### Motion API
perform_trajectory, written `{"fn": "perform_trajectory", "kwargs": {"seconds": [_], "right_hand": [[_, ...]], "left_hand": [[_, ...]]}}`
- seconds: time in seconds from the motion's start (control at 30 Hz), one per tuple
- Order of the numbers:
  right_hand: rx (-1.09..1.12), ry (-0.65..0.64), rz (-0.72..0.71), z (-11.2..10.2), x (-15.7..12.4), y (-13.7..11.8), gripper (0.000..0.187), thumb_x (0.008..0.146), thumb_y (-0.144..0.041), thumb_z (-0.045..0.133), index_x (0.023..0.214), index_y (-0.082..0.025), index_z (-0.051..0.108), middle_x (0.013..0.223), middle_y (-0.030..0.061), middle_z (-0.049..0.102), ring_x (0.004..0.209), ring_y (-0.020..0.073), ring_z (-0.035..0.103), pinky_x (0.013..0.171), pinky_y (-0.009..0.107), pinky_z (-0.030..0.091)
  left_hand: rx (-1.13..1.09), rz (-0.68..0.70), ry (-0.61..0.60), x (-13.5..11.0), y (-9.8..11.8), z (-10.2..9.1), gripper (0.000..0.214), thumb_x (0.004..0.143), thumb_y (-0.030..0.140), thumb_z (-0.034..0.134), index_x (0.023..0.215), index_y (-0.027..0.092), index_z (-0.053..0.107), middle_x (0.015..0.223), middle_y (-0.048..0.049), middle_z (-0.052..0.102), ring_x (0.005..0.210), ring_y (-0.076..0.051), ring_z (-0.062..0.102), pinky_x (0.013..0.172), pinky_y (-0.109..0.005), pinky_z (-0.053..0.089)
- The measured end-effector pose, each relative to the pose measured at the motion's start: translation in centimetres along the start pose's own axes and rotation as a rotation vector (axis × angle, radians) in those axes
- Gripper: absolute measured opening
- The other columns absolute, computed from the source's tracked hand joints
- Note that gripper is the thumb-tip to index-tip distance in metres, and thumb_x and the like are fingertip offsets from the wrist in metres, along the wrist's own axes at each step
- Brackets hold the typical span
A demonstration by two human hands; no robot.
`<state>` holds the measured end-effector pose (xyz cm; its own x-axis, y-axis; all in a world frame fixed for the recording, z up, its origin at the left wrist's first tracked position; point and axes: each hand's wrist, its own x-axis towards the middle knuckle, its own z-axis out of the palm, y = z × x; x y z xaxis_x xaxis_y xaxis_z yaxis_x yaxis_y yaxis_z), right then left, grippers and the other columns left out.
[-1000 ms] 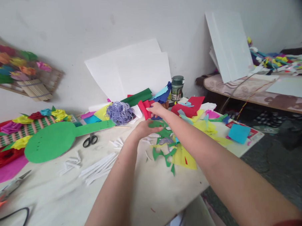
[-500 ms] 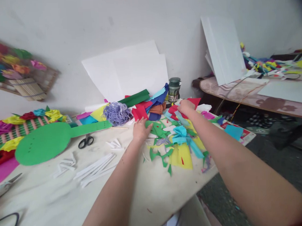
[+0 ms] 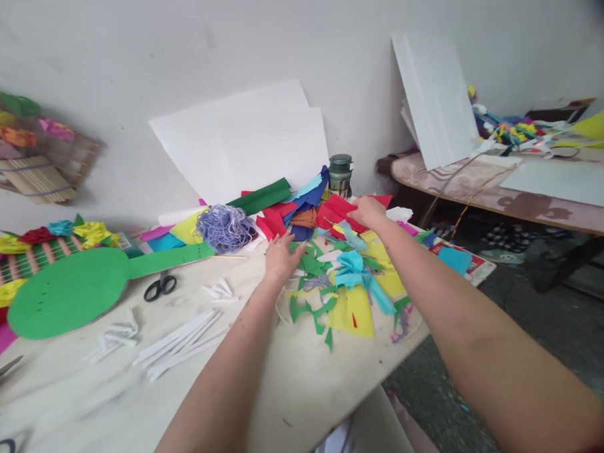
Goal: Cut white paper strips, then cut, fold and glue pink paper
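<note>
My left hand (image 3: pixel 282 259) lies at the left edge of a heap of paper scraps, fingers spread, holding nothing that I can see. Green paper scraps (image 3: pixel 313 261) are just to its right. At the back of the heap, my right hand (image 3: pixel 368 212) has its fingers closed on a piece of red paper (image 3: pixel 333 210); its fingertips are partly hidden. In front of it lie a crumpled light-blue paper strip (image 3: pixel 350 262) and a yellow paper piece (image 3: pixel 353 311). Behind my left hand is a tangle of purple yarn (image 3: pixel 225 228).
Left of my arms are a green banjo-shaped cutout (image 3: pixel 69 292), black-handled scissors (image 3: pixel 160 287) and white paper strips (image 3: pixel 179 342). A dark lidded jar (image 3: pixel 340 176) stands at the back. White boards (image 3: pixel 243 139) lean on the wall. A second table (image 3: pixel 481 195) is to the right.
The view has turned slightly right. More of the red paper shows flat beside my right hand, where it was partly covered before. My left hand has stayed by the scraps.
</note>
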<state>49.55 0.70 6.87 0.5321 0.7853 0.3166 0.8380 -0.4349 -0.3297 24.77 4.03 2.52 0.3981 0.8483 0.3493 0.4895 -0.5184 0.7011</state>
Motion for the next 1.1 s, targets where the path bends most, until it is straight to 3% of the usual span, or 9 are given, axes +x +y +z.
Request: {"fn": "perform_trajectory", "kwargs": {"seconds": [0.17,0.33,0.5,0.63,0.77,0.97,1.1], "right_hand": [[-0.161,0.120,-0.148,-1.4,-1.2,-1.8,0.027,0.080,-0.034,0.048,0.095,-0.023,0.068,0.091,0.0087,0.067,0.087,0.0230,0.060,0.073,0.032,0.042],[-0.087,0.285,-0.251,-2.1,-2.2,-3.2,0.033,0.086,-0.032,0.038,0.104,-0.026,0.064,0.099,0.0058,0.066,0.092,0.0227,0.057,0.075,0.031,0.039],[-0.006,0.380,-0.277,-3.0,-2.8,-4.5,0.035,0.088,-0.028,0.033,0.108,-0.021,0.061,0.105,0.0078,0.064,0.098,0.0221,0.054,0.079,0.030,0.036],[0.076,0.357,-0.277,-4.0,-3.5,-5.8,0.033,0.087,-0.028,0.036,0.107,-0.020,0.061,0.106,0.0077,0.064,0.100,0.0226,0.054,0.080,0.029,0.035],[0.291,0.316,-0.225,-4.5,-3.5,-7.5,0.032,0.085,-0.026,0.041,0.110,-0.021,0.060,0.107,0.0071,0.063,0.102,0.0229,0.054,0.083,0.030,0.038],[0.796,0.055,-0.262,-1.5,-3.1,-10.3,0.034,0.078,-0.020,0.047,0.110,-0.016,0.059,0.095,0.0039,0.067,0.085,0.0162,0.060,0.073,0.027,0.046],[0.673,-0.041,-0.225,0.2,-4.0,-10.9,0.024,0.074,-0.025,0.054,0.094,-0.018,0.065,0.084,0.0011,0.067,0.079,0.0169,0.061,0.071,0.027,0.046]], "left_hand": [[-0.109,-0.060,-0.011,0.3,1.4,-0.2,0.036,0.071,0.041,0.060,0.099,0.019,0.066,0.111,-0.0112,0.063,0.103,-0.028,0.056,0.093,-0.038,0.036],[-0.398,-0.079,0.025,1.2,1.5,0.0,0.038,0.071,0.044,0.058,0.094,0.014,0.067,0.096,-0.0108,0.068,0.092,-0.025,0.060,0.083,-0.034,0.043],[-0.731,-0.176,0.024,1.5,1.5,0.4,0.036,0.067,0.040,0.063,0.090,0.012,0.065,0.089,-0.0085,0.067,0.086,-0.019,0.061,0.079,-0.029,0.044],[-0.931,-0.319,-0.006,1.2,2.1,0.3,0.035,0.062,0.037,0.069,0.087,0.014,0.063,0.085,-0.0065,0.067,0.084,-0.018,0.062,0.077,-0.028,0.045],[-1.088,-0.344,-0.024,1.1,3.1,-0.4,0.038,0.059,0.036,0.073,0.088,0.015,0.062,0.088,-0.0060,0.066,0.085,-0.016,0.062,0.079,-0.027,0.044],[-1.313,-0.353,-0.112,1.4,3.9,-1.0,0.045,0.066,0.048,0.066,0.097,0.016,0.061,0.091,-0.0090,0.067,0.086,-0.021,0.063,0.075,-0.032,0.050],[-1.454,-0.357,-0.030,1.7,3.4,-0.7,0.024,0.077,0.032,0.061,0.093,0.015,0.061,0.091,-0.0072,0.068,0.088,-0.018,0.063,0.078,-0.030,0.051]]}}
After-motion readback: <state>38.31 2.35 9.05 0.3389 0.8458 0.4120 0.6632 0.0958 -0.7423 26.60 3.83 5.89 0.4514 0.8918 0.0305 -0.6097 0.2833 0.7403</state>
